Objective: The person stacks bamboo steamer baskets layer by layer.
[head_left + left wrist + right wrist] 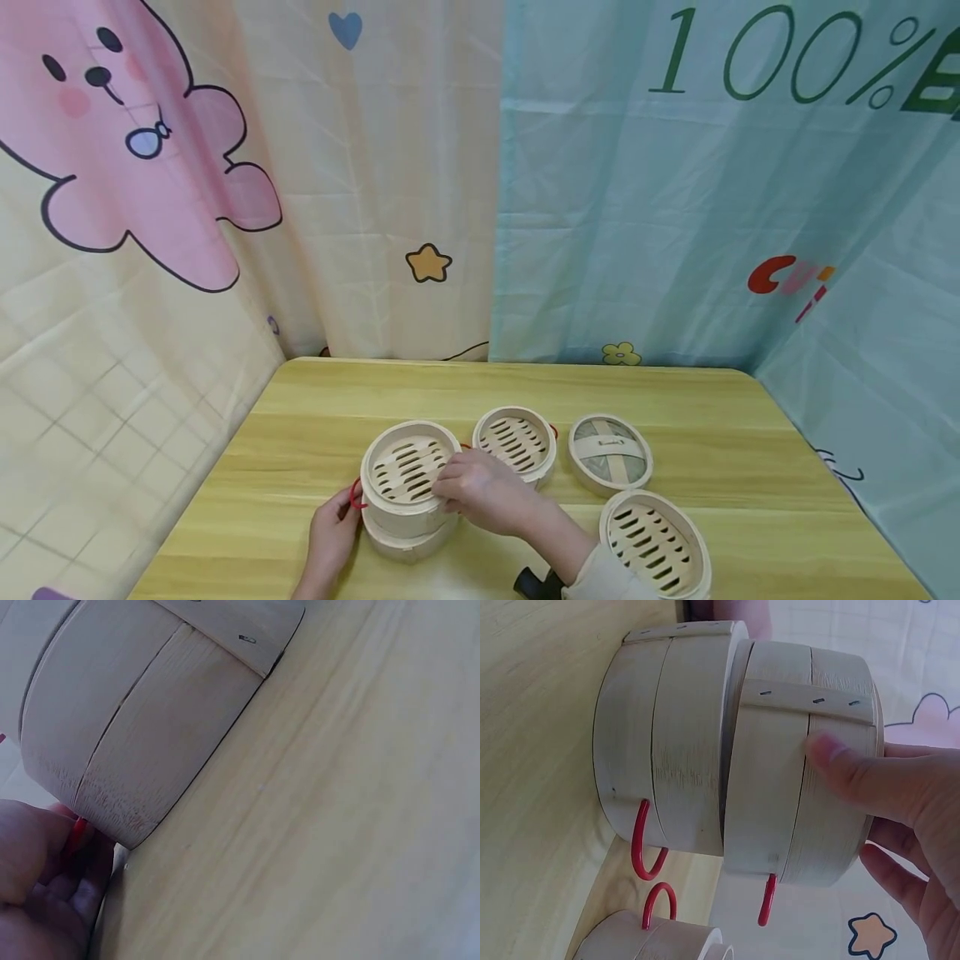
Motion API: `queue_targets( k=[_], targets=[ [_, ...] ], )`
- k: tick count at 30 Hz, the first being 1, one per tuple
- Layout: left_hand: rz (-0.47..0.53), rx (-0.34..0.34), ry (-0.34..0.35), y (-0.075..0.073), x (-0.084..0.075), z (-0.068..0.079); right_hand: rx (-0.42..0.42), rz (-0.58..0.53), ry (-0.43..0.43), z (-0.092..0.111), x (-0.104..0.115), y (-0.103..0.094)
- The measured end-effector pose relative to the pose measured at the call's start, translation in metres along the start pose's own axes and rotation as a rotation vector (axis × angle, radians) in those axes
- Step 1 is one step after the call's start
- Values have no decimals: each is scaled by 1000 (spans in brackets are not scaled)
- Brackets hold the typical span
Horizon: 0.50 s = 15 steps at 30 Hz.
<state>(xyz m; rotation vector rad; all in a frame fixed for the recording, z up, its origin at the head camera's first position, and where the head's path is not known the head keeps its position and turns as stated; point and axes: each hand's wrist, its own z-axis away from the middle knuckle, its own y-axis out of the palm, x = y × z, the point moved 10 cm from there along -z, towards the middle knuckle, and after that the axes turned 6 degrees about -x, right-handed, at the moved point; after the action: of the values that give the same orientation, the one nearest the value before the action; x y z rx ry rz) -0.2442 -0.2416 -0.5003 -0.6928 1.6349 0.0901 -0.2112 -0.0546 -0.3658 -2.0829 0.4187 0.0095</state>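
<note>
Two bamboo steamer baskets are stacked on the left part of the table. The upper steamer basket (408, 521) has a slatted base and sits slightly tilted and offset on the lower steamer basket (667, 742). My right hand (491, 492) grips the upper one by its right side, the thumb on the outer wall and the fingers over the rim. My left hand (330, 533) is at the stack's left side. In the left wrist view its fingers hold the lower basket's red loop handle (75, 836), partly hidden by them. The lower basket rests on the table.
A smaller slatted steamer basket (514, 446) with red loops stands behind the right hand. To its right lies a round lid (611, 454) with crossed bands. Another slatted steamer basket (652, 546) is near the right forearm. Printed curtains (420, 167) border the wooden table (780, 500).
</note>
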Motion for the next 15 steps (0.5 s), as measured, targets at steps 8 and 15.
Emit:
queue_targets(
  k=[8, 15],
  targets=[
    [-25, -16, 7, 0, 3, 0, 4, -6, 18, 0, 0, 3],
    [-55, -33, 15, -1, 1, 0, 16, 23, 26, -1, 2, 3]
  ],
)
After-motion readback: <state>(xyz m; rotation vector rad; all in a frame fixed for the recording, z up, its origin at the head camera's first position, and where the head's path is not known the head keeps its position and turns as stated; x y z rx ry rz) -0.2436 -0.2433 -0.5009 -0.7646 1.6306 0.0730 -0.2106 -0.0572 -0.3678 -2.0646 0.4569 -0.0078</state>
